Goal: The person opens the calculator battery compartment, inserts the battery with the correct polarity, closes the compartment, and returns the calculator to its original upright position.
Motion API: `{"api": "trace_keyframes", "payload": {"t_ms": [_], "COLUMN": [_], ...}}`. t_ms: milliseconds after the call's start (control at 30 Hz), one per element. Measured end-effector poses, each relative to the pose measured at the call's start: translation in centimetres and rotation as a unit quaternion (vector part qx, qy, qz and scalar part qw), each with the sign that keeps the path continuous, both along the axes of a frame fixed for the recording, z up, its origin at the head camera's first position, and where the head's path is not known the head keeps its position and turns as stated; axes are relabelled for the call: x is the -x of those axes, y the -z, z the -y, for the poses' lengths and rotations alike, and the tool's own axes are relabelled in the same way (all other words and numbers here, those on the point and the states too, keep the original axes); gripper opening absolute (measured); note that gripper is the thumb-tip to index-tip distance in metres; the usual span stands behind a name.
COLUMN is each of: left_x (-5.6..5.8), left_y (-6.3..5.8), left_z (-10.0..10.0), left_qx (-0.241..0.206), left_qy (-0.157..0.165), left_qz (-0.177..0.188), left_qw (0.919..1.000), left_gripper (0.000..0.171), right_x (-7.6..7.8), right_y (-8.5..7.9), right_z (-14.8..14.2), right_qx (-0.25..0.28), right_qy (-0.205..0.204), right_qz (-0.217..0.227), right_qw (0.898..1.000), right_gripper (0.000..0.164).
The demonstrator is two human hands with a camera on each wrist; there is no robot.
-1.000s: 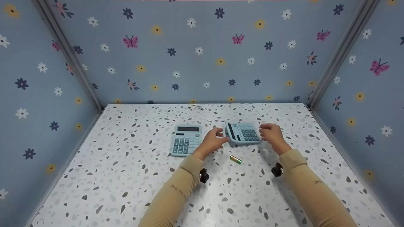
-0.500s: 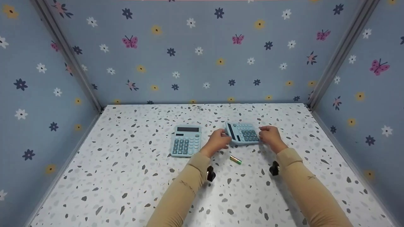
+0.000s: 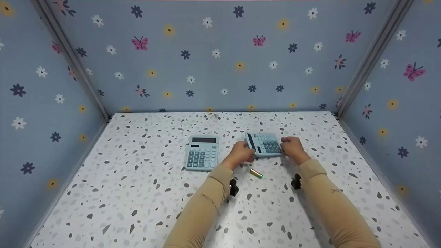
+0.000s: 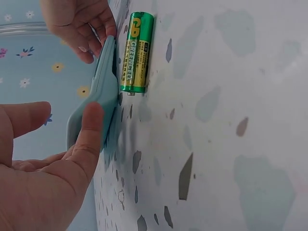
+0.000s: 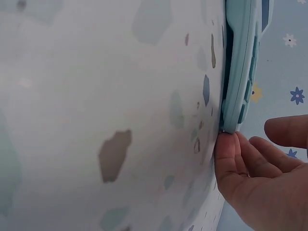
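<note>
Pale blue, the calculator (image 3: pixel 265 144) lies between my left hand (image 3: pixel 240 152), at nine o'clock, and right hand (image 3: pixel 292 148), at three; both touch its ends, unclenched. I should support those ends evenly, clear of the battery (image 3: pixel 256 173) at six o'clock.

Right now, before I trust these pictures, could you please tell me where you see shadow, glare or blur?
Head view: soft shadow along the right sleeve, pale shine on the table near the bottom edge; left wrist view: the battery is sharp, its large lettering readable; right wrist view: dark shadow under the calculator.
</note>
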State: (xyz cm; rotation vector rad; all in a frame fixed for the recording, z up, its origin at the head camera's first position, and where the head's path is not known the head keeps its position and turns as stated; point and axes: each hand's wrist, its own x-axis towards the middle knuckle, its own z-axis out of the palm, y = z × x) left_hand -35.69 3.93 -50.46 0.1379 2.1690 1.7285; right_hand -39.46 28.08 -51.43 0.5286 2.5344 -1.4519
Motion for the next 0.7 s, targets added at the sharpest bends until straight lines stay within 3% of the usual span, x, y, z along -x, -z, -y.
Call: {"api": "trace_keyframes", "payload": {"t_ms": [200, 567, 700], "left_x": [0.08, 0.26, 0.42], "left_y": [0.01, 0.46, 0.73], "left_z": [-0.22, -0.51, -0.62], "left_qx": [0.001, -0.022, -0.011], "left_qy": [-0.009, -0.034, -0.038], "left_qz": [-0.004, 0.005, -0.005], "left_qw": [1.0000, 0.9992, 0.9992], "left_gripper": [0.036, 0.035, 0.034], "right_x": [0.33, 0.12, -0.05], "right_y": [-0.12, -0.36, -0.41], "right_z": [0.06, 0.22, 0.14], "right_qx": [-0.020, -0.011, -0.004], "right_qy": [-0.007, 0.000, 0.009], "right_qz": [0.007, 0.021, 0.027], "right_qw": [1.000, 1.000, 1.000], "right_gripper": [0.052, 0.048, 0.047]}}
